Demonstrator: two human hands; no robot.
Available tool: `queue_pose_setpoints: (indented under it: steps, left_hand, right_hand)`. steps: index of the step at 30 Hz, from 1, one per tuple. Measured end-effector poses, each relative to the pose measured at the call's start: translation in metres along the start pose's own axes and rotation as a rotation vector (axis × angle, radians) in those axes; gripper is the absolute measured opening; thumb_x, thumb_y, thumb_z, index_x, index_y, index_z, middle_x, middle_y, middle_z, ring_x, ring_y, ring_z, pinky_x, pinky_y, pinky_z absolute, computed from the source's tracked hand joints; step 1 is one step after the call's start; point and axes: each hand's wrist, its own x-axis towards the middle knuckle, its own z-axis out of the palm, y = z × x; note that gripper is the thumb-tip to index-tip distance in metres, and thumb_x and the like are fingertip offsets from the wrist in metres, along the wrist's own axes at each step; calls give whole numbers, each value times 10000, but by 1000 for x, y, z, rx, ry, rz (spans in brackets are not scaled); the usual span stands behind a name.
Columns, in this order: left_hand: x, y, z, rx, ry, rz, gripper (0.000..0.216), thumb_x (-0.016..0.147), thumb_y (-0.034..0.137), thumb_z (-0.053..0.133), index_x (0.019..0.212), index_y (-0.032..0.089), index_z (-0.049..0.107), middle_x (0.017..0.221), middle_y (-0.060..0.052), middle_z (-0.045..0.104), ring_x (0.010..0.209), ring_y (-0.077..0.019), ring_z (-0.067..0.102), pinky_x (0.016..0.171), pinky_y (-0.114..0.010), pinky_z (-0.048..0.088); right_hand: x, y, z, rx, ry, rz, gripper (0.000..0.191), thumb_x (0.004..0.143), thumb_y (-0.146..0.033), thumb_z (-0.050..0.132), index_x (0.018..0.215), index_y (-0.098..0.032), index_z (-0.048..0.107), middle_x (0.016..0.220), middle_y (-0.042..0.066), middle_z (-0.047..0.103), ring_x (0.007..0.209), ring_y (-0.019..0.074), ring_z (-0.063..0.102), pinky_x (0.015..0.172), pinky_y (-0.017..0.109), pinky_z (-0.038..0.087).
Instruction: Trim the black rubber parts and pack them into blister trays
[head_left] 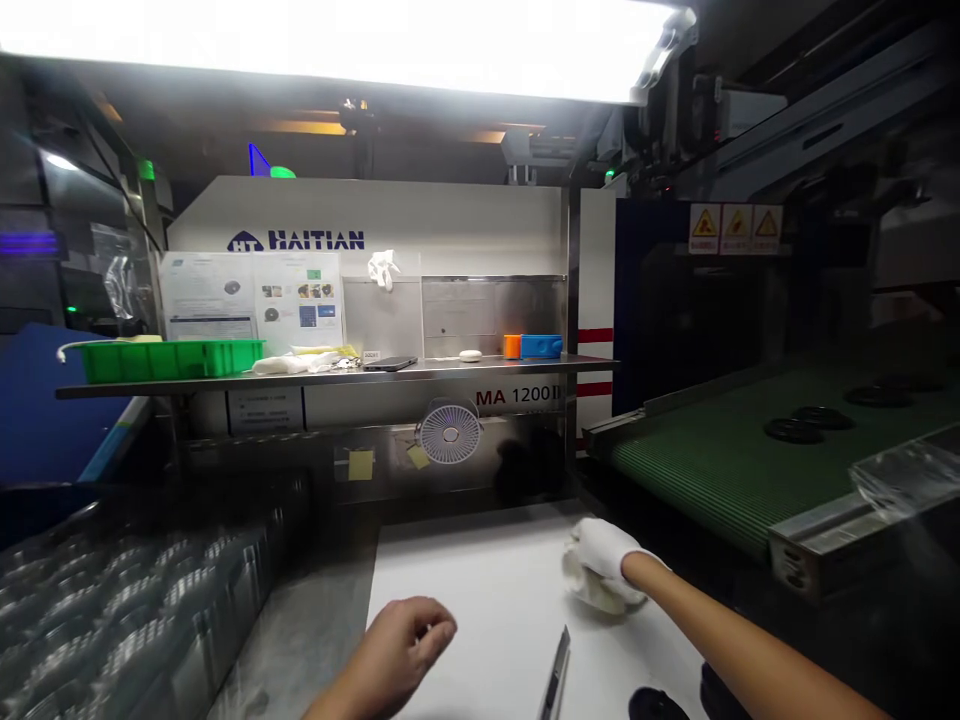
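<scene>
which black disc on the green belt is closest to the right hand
The front black disc, at the near end of the row on the green belt, is closest to the right hand. The other black discs lie further along the belt.

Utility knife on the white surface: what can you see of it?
The utility knife lies on the white surface, its narrow pointed end aimed away from the person and its lower end cut off by the view. It looks slim, dark and metallic. The left hand and right hand are on either side, neither touching it.
</scene>
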Motion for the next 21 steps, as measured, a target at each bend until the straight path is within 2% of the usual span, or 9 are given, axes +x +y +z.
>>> queue_pose_setpoints:
  steps: [3, 6, 10, 13, 17, 19, 21]
  left_hand:
    - [15, 20, 22, -29, 24, 118, 259, 844, 282, 416, 937, 248, 655, 926, 15, 671, 814, -129, 588, 737, -216, 416]
    - [25, 26, 41, 130, 23, 206, 323, 855, 217, 368, 1049, 306, 610, 1099, 29, 632, 924, -154, 594, 812, -259, 427]
    - [24, 6, 48, 484, -12, 72, 324, 835, 161, 339, 986, 262, 607, 1066, -6, 637, 840, -204, 633, 741, -322, 470]
    - [16, -11, 42, 659, -41, 18, 309, 822, 130, 334, 997, 216, 574, 1053, -47, 632, 787, -208, 639, 698, -322, 479]
    - [7, -18, 39, 746, -176, 116, 292, 785, 119, 379, 997, 186, 569, 1068, -89, 623, 803, -235, 631, 720, -374, 479]
    - [5, -20, 43, 720, -259, 127, 257, 788, 139, 382, 933, 173, 591, 1007, -107, 637, 838, -267, 622, 749, -423, 468]
    - [6, -22, 47, 636, -280, 64, 262, 787, 143, 377, 924, 154, 600, 1020, -140, 627, 873, -290, 611, 778, -462, 449]
  right_hand:
    - [4, -33, 18, -22, -126, -129, 242, 813, -380, 567, 761, -151, 621, 730, 6, 642, 685, 127, 590, 708, 315, 470]
    - [-8, -76, 42, -22, -200, -251, 246, 806, -395, 556, 774, -163, 630, 744, 9, 657, 702, 136, 591, 716, 319, 450]
    - [-33, -116, 60, 22, -217, -347, 230, 764, -386, 563, 760, -171, 646, 735, 38, 675, 672, 147, 581, 655, 290, 403]
    - [-47, -130, 62, 100, -182, -376, 220, 785, -344, 486, 757, -207, 656, 748, 36, 688, 673, 141, 575, 598, 251, 351]
    - [-59, -139, 60, 178, -137, -370, 252, 793, -338, 428, 729, -232, 647, 719, 24, 681, 630, 143, 555, 562, 252, 318]
    - [-64, -141, 58, 201, -120, -363, 240, 782, -321, 428, 711, -230, 639, 723, 31, 681, 627, 148, 551, 567, 258, 317]
    - [-69, -142, 57, 218, -121, -358, 178, 735, -284, 470, 689, -223, 631, 706, 38, 678, 620, 156, 553, 565, 262, 316]
